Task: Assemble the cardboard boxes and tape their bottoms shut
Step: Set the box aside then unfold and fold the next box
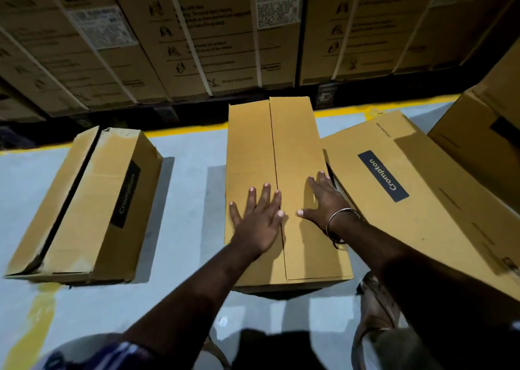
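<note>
Two hands: both flat on the middle box, palms down, fingers straight and spread, gripping nothing.
Left hand (257, 215): pressed on the left flap, thumb tip right at the centre seam.
Right hand (323, 198): pressed on the right flap just across the seam, metal bangle (342, 223) round the wrist.
Middle box (281, 172): standing on the floor directly ahead, long side running away from the camera, both top flaps folded shut and meeting along a narrow dark seam; no tape visible on that seam.
Left box (84, 201): on the floor, well apart from the middle box, angled, a dark open gap between its top flaps, dark brand label along its side, worn pale patches on the cardboard.
Right box (416, 189): tilted, its near-left edge just beside the middle box by the right hand, dark "Crompton" label facing up.
Far-right box (484, 133): partly out of view, behind the right box.
Floor (191, 257): pale grey, yellow painted line (185, 129) along the far edge and another at lower left.
Stacked cartons (197, 37): large, strapped with white bands, caution printing, forming a wall behind the yellow line.
</note>
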The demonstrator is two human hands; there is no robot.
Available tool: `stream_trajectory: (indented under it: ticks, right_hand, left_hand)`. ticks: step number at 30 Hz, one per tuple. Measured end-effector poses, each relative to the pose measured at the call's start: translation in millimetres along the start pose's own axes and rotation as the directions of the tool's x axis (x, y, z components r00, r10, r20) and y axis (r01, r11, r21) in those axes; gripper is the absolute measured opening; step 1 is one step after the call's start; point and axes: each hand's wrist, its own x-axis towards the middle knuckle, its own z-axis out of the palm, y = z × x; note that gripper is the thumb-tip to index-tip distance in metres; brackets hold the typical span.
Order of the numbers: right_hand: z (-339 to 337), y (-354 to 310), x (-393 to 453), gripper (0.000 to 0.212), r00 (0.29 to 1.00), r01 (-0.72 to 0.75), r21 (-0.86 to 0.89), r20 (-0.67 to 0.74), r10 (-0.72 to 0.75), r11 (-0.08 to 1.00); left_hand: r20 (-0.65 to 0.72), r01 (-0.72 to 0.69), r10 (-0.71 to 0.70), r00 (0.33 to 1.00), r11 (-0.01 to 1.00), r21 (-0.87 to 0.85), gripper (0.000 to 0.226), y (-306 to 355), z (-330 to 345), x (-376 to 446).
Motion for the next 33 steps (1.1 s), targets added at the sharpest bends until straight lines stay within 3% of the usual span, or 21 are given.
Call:
stream_trajectory:
  ticks: [2,7,11,14,19,25,30,33]
  right_hand:
    - [3,2,0,0.097,1.0,0.01,-0.028,-0.012,-0.011,1.0]
    - [12,-4,2,0.091,1.0,-0.015,-0.086,-0.019,0.013,0.996]
    - [15,-8,0,0.081,0.999,0.039,-0.206,0.036,-0.032,0.978]
    - [16,1,5,0.079,0.997,0.063,-0.119,0.041,-0.059,0.991]
    - [27,10,10,0.08,0.993,0.105,-0.142,-0.038,-0.111,0.984]
    - [22,8,20,0.081,0.997,0.069,-0.319,0.039,-0.059,0.945]
    - [20,6,8,0.081,0.994,0.107,-0.232,0.034,-0.101,0.967]
    - [19,8,-1,0.088,0.989,0.138,-0.05,-0.047,-0.14,0.989]
  left_hand:
    - [-0.101,-0.019,0.036,0.994,0.986,0.164,0.062,-4,10,-2]
    - [-0.198,0.012,0.027,0.98,0.981,0.194,0.064,-13,11,0]
    - [-0.137,0.188,-0.178,0.974,0.98,0.069,0.095,-34,-5,8]
    - [-0.088,0.178,-0.181,0.98,0.983,-0.045,0.111,-43,-15,14]
    - [-0.139,0.22,-0.213,0.967,0.975,0.037,0.115,-41,-12,21]
    - [-0.127,0.214,-0.198,0.972,0.968,0.132,0.114,-39,-16,28]
    - [-0.098,0.169,-0.171,0.98,0.985,-0.029,0.11,-44,-13,20]
    - [-0.161,0.142,-0.192,0.968,0.95,-0.278,0.111,-39,-14,9]
